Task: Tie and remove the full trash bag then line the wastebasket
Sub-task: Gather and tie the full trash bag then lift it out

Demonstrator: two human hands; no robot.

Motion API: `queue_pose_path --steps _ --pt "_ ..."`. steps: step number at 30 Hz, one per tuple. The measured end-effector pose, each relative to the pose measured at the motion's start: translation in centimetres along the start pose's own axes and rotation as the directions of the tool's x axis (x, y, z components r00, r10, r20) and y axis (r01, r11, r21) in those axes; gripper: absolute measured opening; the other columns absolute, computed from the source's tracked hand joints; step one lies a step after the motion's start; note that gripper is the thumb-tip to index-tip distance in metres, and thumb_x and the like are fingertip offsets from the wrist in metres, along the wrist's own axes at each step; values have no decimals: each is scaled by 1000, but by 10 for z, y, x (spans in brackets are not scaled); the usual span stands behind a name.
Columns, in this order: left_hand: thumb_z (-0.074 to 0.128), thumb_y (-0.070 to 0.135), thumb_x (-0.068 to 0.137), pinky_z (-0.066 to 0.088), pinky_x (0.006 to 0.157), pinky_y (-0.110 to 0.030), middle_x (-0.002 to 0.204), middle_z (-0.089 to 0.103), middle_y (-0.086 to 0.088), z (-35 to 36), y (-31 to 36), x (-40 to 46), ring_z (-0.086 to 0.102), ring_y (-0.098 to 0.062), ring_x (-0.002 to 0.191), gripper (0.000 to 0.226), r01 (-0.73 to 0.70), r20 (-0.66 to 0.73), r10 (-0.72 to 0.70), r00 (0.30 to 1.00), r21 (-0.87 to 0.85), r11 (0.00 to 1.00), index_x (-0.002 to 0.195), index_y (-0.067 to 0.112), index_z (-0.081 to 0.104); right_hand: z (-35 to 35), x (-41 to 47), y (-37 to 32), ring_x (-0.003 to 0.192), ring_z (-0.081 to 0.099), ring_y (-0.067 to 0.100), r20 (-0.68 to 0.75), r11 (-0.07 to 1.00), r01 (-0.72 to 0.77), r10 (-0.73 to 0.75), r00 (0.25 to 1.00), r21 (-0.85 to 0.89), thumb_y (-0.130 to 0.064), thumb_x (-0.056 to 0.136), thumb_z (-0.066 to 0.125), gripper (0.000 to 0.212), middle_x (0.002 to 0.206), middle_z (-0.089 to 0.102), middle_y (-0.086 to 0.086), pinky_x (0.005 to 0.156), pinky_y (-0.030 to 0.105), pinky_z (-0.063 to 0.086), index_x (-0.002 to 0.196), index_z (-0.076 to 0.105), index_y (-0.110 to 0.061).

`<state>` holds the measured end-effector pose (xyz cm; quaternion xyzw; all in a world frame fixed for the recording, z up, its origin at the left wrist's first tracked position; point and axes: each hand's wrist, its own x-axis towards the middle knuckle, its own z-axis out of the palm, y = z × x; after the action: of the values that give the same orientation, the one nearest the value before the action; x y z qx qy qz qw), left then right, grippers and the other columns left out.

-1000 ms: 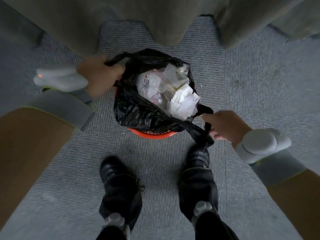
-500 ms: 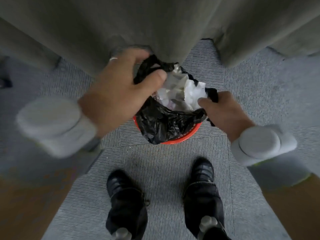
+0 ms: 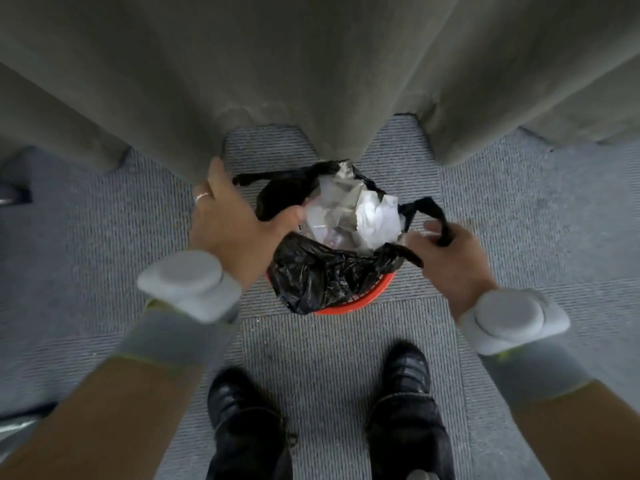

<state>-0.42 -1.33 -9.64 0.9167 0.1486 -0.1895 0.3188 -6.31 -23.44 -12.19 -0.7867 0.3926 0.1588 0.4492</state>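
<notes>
Right hand (image 3: pixel 450 258) is curling its fingers around 1 twisted handle strip of the black glossy plastic trash bag (image 3: pixel 322 275), gripping it at the bag's right edge. Left hand (image 3: pixel 230 223) is sitting at the bag's left edge, thumb pressing onto the black plastic, other fingers spread loosely and pointing away from the person; cannot tell if it is actually pinching the film. A ring is showing on 1 left finger. Grey wrist-worn devices are sitting on both wrists over grey cuffs.

Bag is sitting inside the round orange plastic wastebasket (image 3: pixel 360 301), its rim draping over the basket's near side, mouth gaping open, not tied. Crumpled white and grey paper waste (image 3: pixel 349 216) is filling the bag to the top. A 2nd handle strip is lying loose at the far left of the mouth.

Basket is standing on grey ribbed carpet (image 3: pixel 346 341), close against hanging grey-green curtain fabric (image 3: pixel 311 64). 2 black shoes (image 3: pixel 405 375) are standing on the carpet just near the basket.
</notes>
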Motion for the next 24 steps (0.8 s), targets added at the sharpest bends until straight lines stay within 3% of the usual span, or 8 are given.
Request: queue_pose_path --steps 4,8,11,14,16,19,21,24 --pt "65 67 58 43 99 -43 137 51 -13 15 -14 34 51 -33 121 101 222 91 -208 974 -177 959 136 7 38 4 7 -3 58 48 11 -86 991 132 -130 988 18 -38 88 52 20 70 55 -4 52 24 39 79 58 -22" --pt "62 42 75 53 85 -40 99 72 -11 21 -3 41 66 -24 94 32 102 59 -85 995 -424 900 94 19 73 14 21 -6 80 45 17 -228 977 210 -201 953 18 -41 94 39 34 100 49 7 72 28 34 94 60 -15" --pt "57 31 79 49 84 -28 101 68 -9 24 16 35 62 -15 93 19 -83 -23 81 996 -445 892 87 19 68 16 25 -13 82 47 10 -315 970 223 -182 932 101 -37 96 38 25 100 51 0 74 21 37 102 47 -15" --pt "52 16 82 47 78 -27 92 67 -12 23 39 30 64 -17 88 8 -86 104 203 974 -656 750 75 14 54 20 26 -26 77 55 6 -222 895 182 -96 970 408 -31 96 40 20 89 62 -3 70 12 43 102 43 -12" --pt "47 11 84 51 80 -35 86 66 -25 27 48 29 67 -31 85 8 -47 200 287 937 -740 670 77 10 51 25 29 -33 78 64 18 -94 807 105 -61 994 581 -26 94 42 15 78 71 2 78 27 51 99 42 -11" --pt "46 17 87 47 67 -28 66 61 -15 37 53 28 59 -16 63 11 -196 248 361 899 -509 838 80 13 53 36 37 -38 50 55 21 -13 806 67 -73 997 588 -28 92 46 18 46 52 -5 65 40 47 83 42 -13" --pt "46 27 90 44 66 -30 66 60 -2 47 54 26 56 -17 66 15 -301 311 391 866 -301 905 83 17 55 41 40 -40 51 49 17 25 893 60 -80 996 446 -46 88 48 32 52 47 -7 67 39 43 73 44 -18" --pt "43 33 91 48 76 -38 82 67 -11 60 59 25 60 -29 82 30 -316 283 362 888 -195 928 88 9 60 39 35 -50 72 63 16 134 966 119 -152 979 231 -62 88 33 63 75 65 2 78 29 50 87 63 -6"
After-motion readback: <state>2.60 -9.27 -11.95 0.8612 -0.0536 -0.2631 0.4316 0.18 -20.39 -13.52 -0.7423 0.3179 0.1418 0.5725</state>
